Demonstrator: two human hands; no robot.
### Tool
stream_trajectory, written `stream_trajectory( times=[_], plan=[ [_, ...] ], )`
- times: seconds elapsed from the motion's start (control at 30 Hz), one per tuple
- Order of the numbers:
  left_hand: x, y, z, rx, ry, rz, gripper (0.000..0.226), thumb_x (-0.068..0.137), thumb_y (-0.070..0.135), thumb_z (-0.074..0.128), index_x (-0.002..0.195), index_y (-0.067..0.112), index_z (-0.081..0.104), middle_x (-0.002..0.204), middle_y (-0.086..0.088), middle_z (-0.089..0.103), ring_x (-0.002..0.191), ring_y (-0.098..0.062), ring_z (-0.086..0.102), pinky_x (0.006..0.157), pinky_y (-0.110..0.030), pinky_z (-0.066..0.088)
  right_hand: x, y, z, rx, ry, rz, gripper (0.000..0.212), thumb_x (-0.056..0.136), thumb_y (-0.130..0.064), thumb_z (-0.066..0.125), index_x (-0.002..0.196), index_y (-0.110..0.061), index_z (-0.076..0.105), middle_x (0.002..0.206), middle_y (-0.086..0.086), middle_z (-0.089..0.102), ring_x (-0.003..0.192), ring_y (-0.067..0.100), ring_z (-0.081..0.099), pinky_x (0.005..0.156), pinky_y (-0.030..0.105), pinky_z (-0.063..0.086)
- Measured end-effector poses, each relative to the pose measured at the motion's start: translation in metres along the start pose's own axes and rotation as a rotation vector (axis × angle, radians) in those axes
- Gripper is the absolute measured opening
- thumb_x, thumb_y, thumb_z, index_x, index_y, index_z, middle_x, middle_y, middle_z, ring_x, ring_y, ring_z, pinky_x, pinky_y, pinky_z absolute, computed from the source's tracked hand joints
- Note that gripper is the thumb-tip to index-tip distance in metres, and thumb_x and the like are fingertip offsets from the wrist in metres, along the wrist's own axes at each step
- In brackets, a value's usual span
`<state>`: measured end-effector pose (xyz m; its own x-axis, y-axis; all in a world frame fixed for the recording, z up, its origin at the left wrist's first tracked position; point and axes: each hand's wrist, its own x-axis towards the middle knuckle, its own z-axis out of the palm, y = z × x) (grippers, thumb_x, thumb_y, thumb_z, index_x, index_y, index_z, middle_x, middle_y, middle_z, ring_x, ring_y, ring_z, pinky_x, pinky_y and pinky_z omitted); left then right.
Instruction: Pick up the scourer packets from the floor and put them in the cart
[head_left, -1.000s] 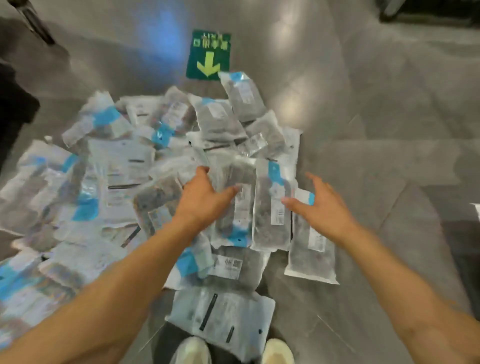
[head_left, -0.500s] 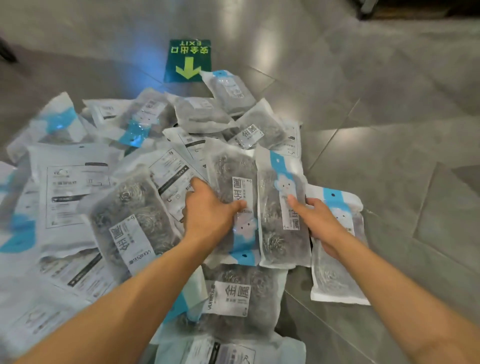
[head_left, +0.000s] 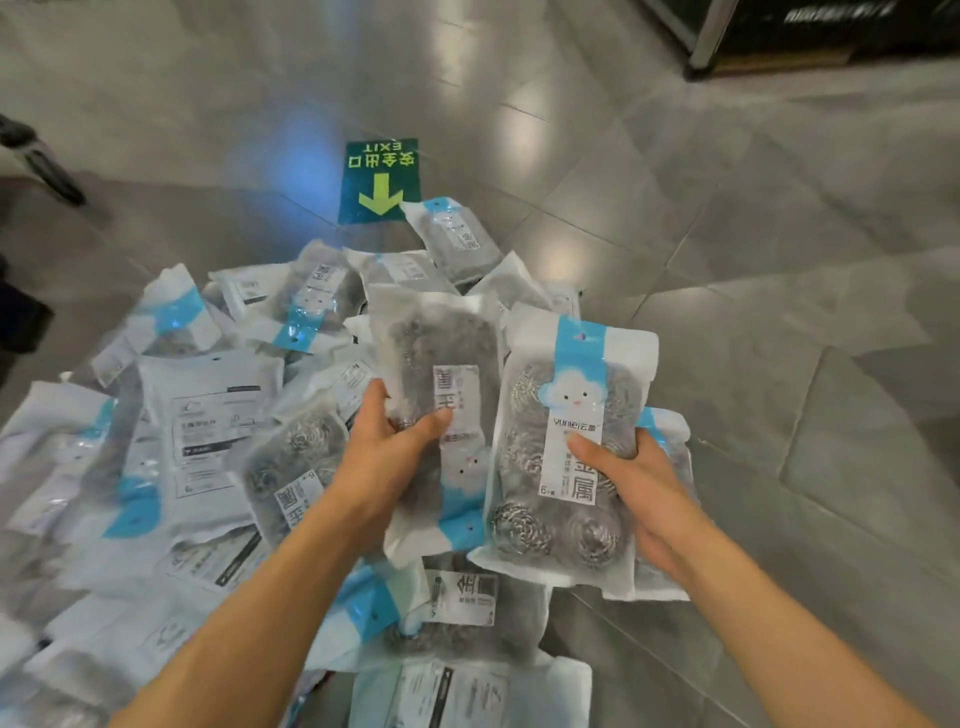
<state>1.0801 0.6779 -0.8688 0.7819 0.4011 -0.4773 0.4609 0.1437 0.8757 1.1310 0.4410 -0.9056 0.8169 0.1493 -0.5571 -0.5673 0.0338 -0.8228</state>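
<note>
A heap of clear scourer packets (head_left: 208, 431) with white and blue labels covers the grey floor at left and centre. My left hand (head_left: 387, 460) grips one packet (head_left: 441, 353) lifted above the heap, its blue end pointing toward me. My right hand (head_left: 636, 493) holds a second packet (head_left: 566, 395) upright, steel scourers showing through it, and a third packet (head_left: 670, 431) sits behind it against my fingers. No cart is in view.
A green exit sticker (head_left: 382, 179) with a yellow arrow lies on the floor beyond the heap. A metal frame leg (head_left: 709, 36) stands at the top right. Dark objects (head_left: 31, 156) sit at the left edge. Bare grey tiles (head_left: 779, 286) spread to the right.
Both hands have closed on packets and raised them off the heap; a second ago they were reaching down with fingers spread. The view has pulled back from the pile.
</note>
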Motion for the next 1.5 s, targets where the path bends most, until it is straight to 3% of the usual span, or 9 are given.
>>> stream_trajectory(
  times=[0.27,0.4,0.5,0.7,0.8,0.9,1.0,1.27,1.5],
  plan=[
    [-0.174,0.262,-0.03,-0.107,-0.065,-0.004,0.028,0.082,-0.002,0.074,0.107,0.012,0.068,0.095,-0.01,0.08,0.078,-0.022,0.078,0.062,-0.032,0.062,-0.208,-0.273,0.012,0.047,0.002,-0.09,0.045,0.077,-0.025,0.078,0.12,-0.02,0.068,0.102,0.002,0.081,0.083,0.016,0.079,0.057,0.028,0.061],
    [-0.286,0.438,-0.033,-0.074,-0.166,0.039,0.052,0.066,0.011,0.08,0.115,0.006,0.067,0.1,-0.012,0.08,0.081,-0.023,0.078,0.064,-0.032,0.062,-0.337,-0.453,0.013,0.003,-0.024,-0.204,0.049,0.072,-0.028,0.079,0.119,-0.027,0.065,0.102,-0.005,0.081,0.087,0.012,0.079,0.062,0.024,0.062],
    [-0.366,0.555,-0.035,-0.066,-0.177,0.127,0.048,0.067,0.012,0.082,0.113,0.005,0.069,0.101,-0.013,0.08,0.081,-0.023,0.078,0.064,-0.031,0.062,-0.432,-0.562,0.008,0.011,-0.003,-0.294,0.04,0.077,-0.022,0.078,0.113,-0.029,0.063,0.09,-0.012,0.081,0.08,0.006,0.078,0.059,0.018,0.059],
    [-0.491,0.694,-0.036,-0.117,-0.203,0.333,0.046,0.068,0.014,0.081,0.113,0.005,0.069,0.1,-0.015,0.079,0.087,-0.032,0.078,0.07,-0.042,0.065,-0.571,-0.678,0.0,0.03,0.071,-0.446,0.055,0.068,-0.032,0.082,0.12,-0.027,0.066,0.101,-0.009,0.081,0.09,0.011,0.078,0.073,0.029,0.061],
    [-0.526,0.725,-0.033,-0.116,-0.238,0.436,0.038,0.067,0.014,0.08,0.104,0.006,0.073,0.094,-0.013,0.08,0.078,-0.026,0.078,0.061,-0.034,0.063,-0.617,-0.696,-0.004,0.065,0.14,-0.513,0.05,0.068,-0.032,0.081,0.115,-0.028,0.067,0.097,-0.009,0.081,0.084,0.01,0.078,0.066,0.025,0.06],
    [-0.547,0.74,-0.026,-0.096,-0.322,0.511,0.031,0.068,0.014,0.079,0.099,0.011,0.073,0.09,-0.008,0.081,0.075,-0.021,0.078,0.06,-0.033,0.062,-0.657,-0.692,-0.013,0.092,0.233,-0.561,0.05,0.065,-0.036,0.081,0.113,-0.031,0.067,0.098,-0.009,0.081,0.086,0.01,0.078,0.076,0.032,0.059],
    [-0.563,0.748,-0.016,-0.047,-0.434,0.525,0.031,0.071,0.014,0.08,0.1,0.013,0.073,0.089,-0.006,0.081,0.077,-0.022,0.079,0.064,-0.036,0.065,-0.698,-0.674,-0.021,0.134,0.355,-0.612,0.044,0.07,-0.032,0.079,0.112,-0.03,0.067,0.092,-0.014,0.081,0.079,0.003,0.077,0.063,0.022,0.06],
    [-0.64,0.727,0.065,0.116,-0.93,0.477,0.048,0.061,0.021,0.082,0.107,0.013,0.072,0.094,-0.004,0.081,0.081,-0.021,0.079,0.064,-0.034,0.064,-0.844,-0.576,-0.052,0.273,0.862,-0.648,0.055,0.075,-0.031,0.079,0.127,-0.021,0.066,0.105,-0.003,0.081,0.09,0.016,0.079,0.064,0.028,0.062],
    [-0.798,0.638,0.152,0.233,-1.402,0.341,0.036,0.068,0.009,0.081,0.102,0.016,0.071,0.09,-0.004,0.081,0.075,-0.019,0.079,0.057,-0.029,0.062,-1.02,-0.452,-0.083,0.419,1.34,-0.688,0.055,0.076,-0.026,0.08,0.128,-0.016,0.065,0.111,0.001,0.08,0.098,0.021,0.078,0.073,0.033,0.064]
  ],
)
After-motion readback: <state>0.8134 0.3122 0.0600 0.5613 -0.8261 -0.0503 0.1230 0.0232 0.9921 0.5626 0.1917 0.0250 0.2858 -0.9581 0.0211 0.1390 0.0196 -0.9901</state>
